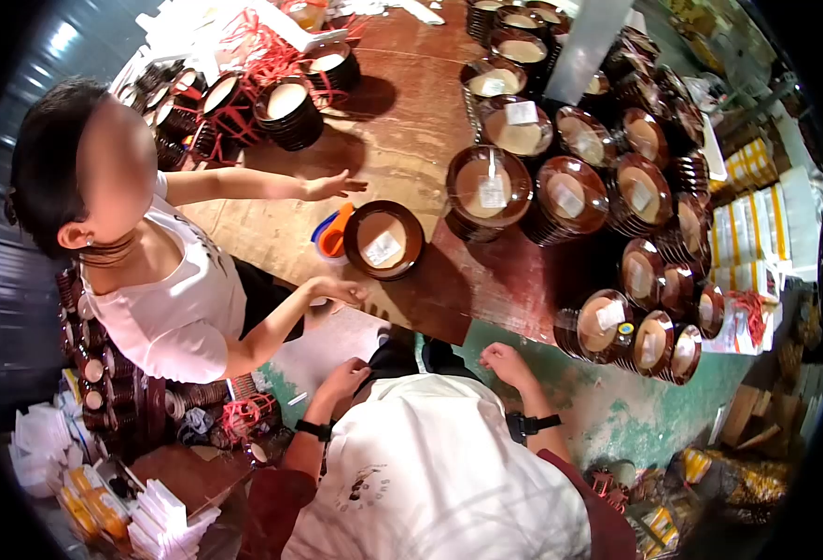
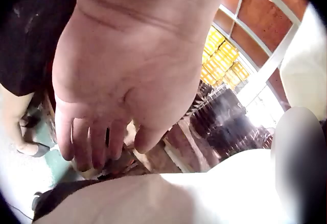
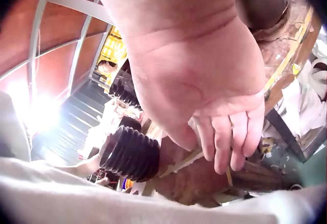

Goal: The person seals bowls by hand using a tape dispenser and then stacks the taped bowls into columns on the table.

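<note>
My left hand hangs low by my body at the near table edge, holding nothing. In the left wrist view its palm faces the camera, with the fingers loosely extended. On the other side, my right hand is also bare, its fingers relaxed in the right wrist view. The nearest ware is a stack of dark brown bowls with a white label inside the top one. Another person's hands reach out beside that stack, fingers spread. An orange and blue object lies against its left side.
Many stacks of brown bowls crowd the table's right side, several with labels. More stacks and red straps sit at the back left. A grey post rises among the bowls. White boxes with yellow bands stand far right.
</note>
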Demonstrator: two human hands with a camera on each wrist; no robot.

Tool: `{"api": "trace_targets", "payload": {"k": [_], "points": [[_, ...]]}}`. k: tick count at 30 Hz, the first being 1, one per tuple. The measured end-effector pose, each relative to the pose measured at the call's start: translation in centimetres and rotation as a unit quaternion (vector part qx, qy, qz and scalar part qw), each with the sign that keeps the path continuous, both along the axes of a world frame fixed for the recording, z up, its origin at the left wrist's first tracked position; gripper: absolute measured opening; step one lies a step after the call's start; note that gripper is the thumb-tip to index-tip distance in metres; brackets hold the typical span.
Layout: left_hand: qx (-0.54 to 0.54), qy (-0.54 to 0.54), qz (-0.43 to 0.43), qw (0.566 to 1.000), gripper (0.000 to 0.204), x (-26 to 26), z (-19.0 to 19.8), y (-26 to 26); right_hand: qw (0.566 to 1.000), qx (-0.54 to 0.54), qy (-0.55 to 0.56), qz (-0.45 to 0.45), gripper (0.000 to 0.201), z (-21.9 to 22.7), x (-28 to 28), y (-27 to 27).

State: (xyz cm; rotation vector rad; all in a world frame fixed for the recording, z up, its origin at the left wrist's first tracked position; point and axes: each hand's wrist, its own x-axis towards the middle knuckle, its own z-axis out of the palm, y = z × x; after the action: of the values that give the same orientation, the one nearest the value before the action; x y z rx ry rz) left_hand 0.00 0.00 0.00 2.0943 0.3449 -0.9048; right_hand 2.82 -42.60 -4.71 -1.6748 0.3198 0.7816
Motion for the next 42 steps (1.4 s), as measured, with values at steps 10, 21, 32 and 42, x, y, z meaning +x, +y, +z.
{"api": "trace_targets", "payload": {"k": [10,21,32,42], "points": [[-0.083,-0.172,0.196,0.962,0.022,12.1,-4.5,1.8,0.999,-0.026,-0.022,0.036,0.021,5.1,1.9,3.8],[-0.028,-0.335,0.452,0.826,0.033,22.2,-10.3,5.1,0.992,-0.122,-0.015,-0.022,0.024,5.4,-0.1,6.8],[0.132,-0.365,0.331,0.860,0.033,25.6,-12.9,7.6,0.984,-0.174,-0.028,-0.022,0.019,4.8,-2.3,8.8],[0.236,-0.398,0.264,0.846,0.034,25.4,-13.1,8.2,0.974,-0.219,0.008,-0.055,0.022,9.9,0.7,11.7]]}}
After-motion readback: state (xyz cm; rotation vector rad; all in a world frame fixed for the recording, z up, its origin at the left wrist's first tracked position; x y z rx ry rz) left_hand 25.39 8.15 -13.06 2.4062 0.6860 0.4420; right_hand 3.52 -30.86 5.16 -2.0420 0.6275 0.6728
